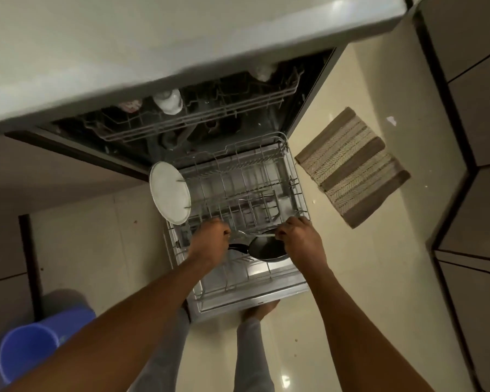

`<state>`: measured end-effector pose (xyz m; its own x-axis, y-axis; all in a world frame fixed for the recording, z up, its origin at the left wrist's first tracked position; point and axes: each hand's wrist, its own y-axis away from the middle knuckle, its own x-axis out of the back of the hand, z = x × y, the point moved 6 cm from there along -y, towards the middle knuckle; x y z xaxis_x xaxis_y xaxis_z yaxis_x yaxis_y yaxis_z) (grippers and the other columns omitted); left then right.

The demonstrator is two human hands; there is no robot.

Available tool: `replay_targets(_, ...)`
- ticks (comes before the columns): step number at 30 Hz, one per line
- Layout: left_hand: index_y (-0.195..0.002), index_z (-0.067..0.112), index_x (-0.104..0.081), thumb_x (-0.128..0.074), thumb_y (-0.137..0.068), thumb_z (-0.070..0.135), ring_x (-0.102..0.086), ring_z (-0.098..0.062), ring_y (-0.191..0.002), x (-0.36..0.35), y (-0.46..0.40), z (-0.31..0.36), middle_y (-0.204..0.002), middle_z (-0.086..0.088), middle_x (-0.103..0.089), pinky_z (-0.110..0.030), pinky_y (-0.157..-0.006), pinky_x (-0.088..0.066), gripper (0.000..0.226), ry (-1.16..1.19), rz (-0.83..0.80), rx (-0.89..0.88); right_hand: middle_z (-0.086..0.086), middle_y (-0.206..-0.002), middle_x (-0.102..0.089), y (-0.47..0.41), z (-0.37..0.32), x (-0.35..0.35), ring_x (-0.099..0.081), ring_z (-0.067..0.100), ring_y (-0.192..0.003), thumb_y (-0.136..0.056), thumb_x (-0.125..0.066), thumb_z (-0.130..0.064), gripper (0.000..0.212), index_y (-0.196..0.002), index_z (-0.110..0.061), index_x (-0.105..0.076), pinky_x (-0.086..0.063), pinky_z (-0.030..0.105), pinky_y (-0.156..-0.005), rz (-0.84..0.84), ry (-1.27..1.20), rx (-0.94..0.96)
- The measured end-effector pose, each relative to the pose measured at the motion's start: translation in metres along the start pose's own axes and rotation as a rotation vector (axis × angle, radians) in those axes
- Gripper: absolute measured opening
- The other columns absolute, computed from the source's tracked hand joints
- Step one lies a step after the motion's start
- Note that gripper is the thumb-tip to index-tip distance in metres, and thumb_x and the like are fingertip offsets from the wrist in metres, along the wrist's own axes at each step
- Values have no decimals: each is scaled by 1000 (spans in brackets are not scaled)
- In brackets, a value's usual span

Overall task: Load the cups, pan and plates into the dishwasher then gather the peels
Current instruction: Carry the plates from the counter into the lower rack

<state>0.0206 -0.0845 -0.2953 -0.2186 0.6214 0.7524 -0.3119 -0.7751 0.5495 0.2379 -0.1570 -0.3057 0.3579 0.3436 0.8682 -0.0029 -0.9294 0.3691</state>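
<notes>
A black pan (266,248) hangs tilted over the near part of the dishwasher's pulled-out lower rack (292,176). My left hand (210,241) grips the pan's black handle. At the pan's right rim, my right hand (297,239) has its fingers curled round the edge. A thin silver piece, perhaps a spoon (252,235), lies between the two hands. One white plate (169,192) stands on edge at the rack's left side. In the upper rack (210,114) sit a white cup (169,101) and a pinkish cup (129,106), both partly under the counter.
The grey countertop (153,38) overhangs the open dishwasher. A blue bucket (31,346) stands on the floor at lower left. A striped mat (351,165) lies on the tiles to the right. Dark cabinets line the right side, and my feet are at the door's front edge.
</notes>
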Motion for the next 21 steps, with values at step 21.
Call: replay_targets(21, -102, 10, -67, -53, -98, 10, -60, -31, -96, -148, -171, -59, -106, -13, -63, -39, -78, -50, 14, -49, 130, -40, 4, -88, -67, -165, 83, -153, -59, 28, -82, -55, -93, -2, 45, -96, -14, -78, -53, 34, -63, 123, 153, 224)
